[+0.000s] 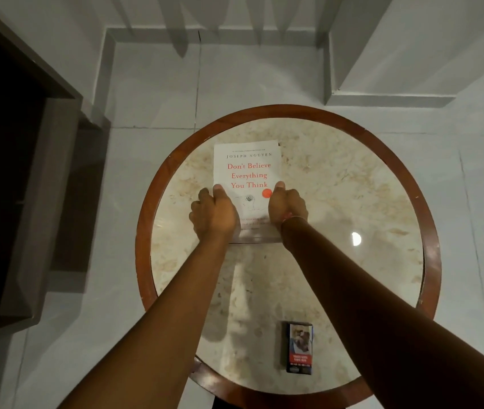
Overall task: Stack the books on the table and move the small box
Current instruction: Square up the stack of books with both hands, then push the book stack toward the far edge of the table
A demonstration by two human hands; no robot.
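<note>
A white book (248, 166) with red title lettering lies flat on the round marble table (353, 187), toward its far side. A dark edge peeks out beyond the book's far right corner, so another book seems to lie under it. My left hand (212, 214) grips the book's left edge, thumb on the cover. My right hand (286, 205) grips the right edge the same way. A small dark box (299, 346) with a red label lies near the table's front edge, close under my right forearm.
The table has a raised brown wooden rim (143, 219). A dark wooden cabinet (22, 172) stands on the left. White tiled floor and a stepped white wall base (382, 98) lie beyond the table.
</note>
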